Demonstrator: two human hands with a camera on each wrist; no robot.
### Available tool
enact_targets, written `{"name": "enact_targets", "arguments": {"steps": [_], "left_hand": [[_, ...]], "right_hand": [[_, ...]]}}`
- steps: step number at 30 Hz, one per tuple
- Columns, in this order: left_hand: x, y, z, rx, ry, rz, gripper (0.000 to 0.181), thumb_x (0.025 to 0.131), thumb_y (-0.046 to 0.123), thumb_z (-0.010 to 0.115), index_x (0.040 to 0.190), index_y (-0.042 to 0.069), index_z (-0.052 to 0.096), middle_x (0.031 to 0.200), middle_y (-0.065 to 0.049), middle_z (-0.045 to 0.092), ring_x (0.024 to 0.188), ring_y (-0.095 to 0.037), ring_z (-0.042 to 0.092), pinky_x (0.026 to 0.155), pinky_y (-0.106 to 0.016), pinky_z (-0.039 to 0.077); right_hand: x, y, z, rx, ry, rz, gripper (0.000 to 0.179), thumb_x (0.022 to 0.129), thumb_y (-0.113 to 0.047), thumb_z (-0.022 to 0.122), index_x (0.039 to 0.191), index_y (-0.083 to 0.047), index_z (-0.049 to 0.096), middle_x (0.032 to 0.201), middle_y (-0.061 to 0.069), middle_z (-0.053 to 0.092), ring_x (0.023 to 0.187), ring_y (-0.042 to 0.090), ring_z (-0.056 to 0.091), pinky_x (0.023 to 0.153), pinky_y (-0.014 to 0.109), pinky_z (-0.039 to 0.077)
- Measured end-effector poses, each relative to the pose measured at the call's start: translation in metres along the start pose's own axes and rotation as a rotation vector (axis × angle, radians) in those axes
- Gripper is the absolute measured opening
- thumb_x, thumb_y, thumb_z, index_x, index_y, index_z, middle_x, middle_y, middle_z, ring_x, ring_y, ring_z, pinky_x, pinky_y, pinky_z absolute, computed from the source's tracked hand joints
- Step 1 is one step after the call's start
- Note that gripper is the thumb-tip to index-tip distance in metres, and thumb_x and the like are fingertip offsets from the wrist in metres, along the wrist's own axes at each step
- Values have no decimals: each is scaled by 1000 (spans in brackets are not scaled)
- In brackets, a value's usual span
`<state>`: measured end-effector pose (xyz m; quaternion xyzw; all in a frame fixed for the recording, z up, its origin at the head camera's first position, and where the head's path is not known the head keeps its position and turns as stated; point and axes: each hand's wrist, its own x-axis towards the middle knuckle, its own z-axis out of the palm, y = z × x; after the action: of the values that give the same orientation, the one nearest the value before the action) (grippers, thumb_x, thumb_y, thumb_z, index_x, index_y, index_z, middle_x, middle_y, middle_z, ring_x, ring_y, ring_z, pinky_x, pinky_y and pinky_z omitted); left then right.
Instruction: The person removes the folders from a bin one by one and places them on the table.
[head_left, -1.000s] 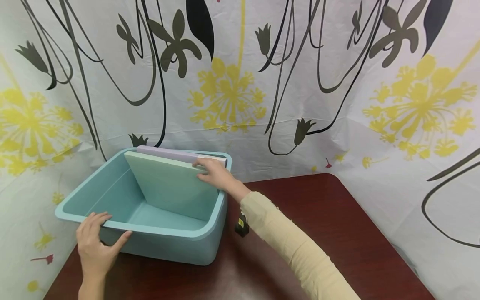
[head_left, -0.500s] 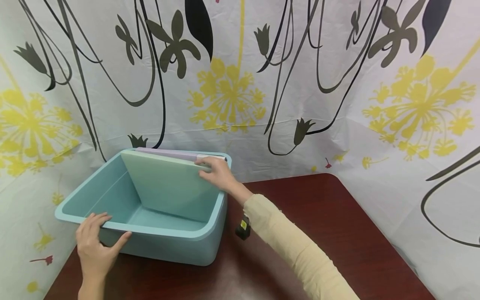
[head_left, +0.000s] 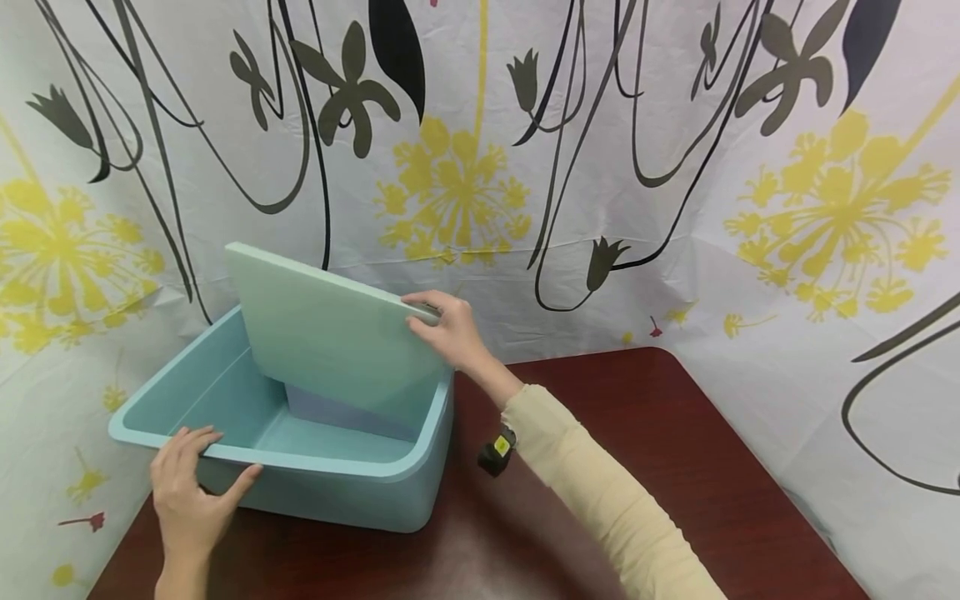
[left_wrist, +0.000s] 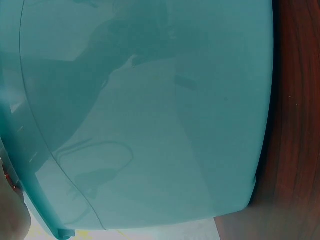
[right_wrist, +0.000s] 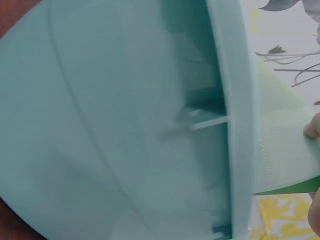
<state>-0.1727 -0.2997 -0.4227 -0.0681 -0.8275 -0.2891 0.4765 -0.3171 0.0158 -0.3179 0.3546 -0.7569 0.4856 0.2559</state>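
Observation:
A light blue plastic tub stands on the table. My right hand pinches the top edge of a pale green file folder at its right end. The folder is tilted, left end higher, its upper part above the rim and its lower right still inside. Below it, part of a lavender folder shows in the tub; the rest is hidden. My left hand holds the tub's near rim, fingertips over it and thumb outside. In the right wrist view, fingers hold the green folder beyond the rim.
The dark red table extends right of the tub. A patterned white sheet hangs close behind and along both sides. A small black device is attached at the right wrist.
The green folder has risen out of the tub, its left end most, with my right hand moving up and slightly right. The lavender folder's lower part came into view. My left hand stayed put.

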Motion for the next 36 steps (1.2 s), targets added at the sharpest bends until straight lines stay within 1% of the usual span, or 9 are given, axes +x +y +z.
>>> {"name": "enact_targets", "arguments": {"steps": [4,7,11,14,19,25,27,33,36], "left_hand": [[-1,0,1,-7,9,0,89,68,71,58,100,-12,56,105,-30,54,114,-48,38,106,-49,17],[-1,0,1,-7,4,-4,89,68,70,58,100,-12,56,105,-30,54,115,-47,37,106,-49,17],[0,0,1,-7,-1,0,89,68,70,58,100,-12,56,106,-30,54,115,-47,37,106,-49,17],[0,0,2,-18,16,10,88,67,70,59,99,-12,57,104,-30,54,114,-48,38,106,-48,18],[0,1,2,-26,37,16,86,66,70,60,98,-10,58,102,-30,54,114,-48,38,106,-48,18],[0,0,2,-25,37,11,87,66,70,60,99,-10,58,103,-30,54,115,-47,38,106,-47,18],[-1,0,2,-19,28,7,88,67,71,59,99,-11,57,103,-30,54,116,-47,37,107,-47,17],[-1,-2,2,-6,14,5,89,68,71,58,100,-12,56,104,-30,54,115,-47,37,107,-48,17],[-1,-1,2,-8,20,6,89,67,71,58,99,-12,56,104,-30,54,115,-48,37,107,-48,17]], "right_hand": [[3,-8,-9,55,61,-44,23,81,-1,64,105,-2,66,103,11,66,97,17,61,80,22,47],[4,-29,-20,83,108,-73,23,79,5,63,102,5,65,100,18,65,90,24,62,74,24,49],[4,-55,-35,108,163,-90,22,77,12,62,99,12,63,96,24,64,80,30,62,65,23,47],[4,-57,-41,120,200,-97,23,76,13,62,99,13,63,95,25,64,77,31,62,62,21,46],[3,-58,-47,153,238,-82,23,76,12,62,99,13,62,95,26,63,77,32,61,63,21,47],[1,-60,-53,179,300,-82,23,75,13,63,99,14,62,95,27,63,78,34,60,65,21,46],[1,-61,-55,182,323,-86,23,75,13,63,98,15,61,95,28,62,77,31,60,64,20,46],[-1,-58,-63,213,393,-93,23,74,14,62,97,16,61,92,29,62,73,17,60,62,18,47],[0,-48,-67,233,429,-114,24,74,14,63,97,15,62,90,29,63,71,13,59,61,18,47]]}}
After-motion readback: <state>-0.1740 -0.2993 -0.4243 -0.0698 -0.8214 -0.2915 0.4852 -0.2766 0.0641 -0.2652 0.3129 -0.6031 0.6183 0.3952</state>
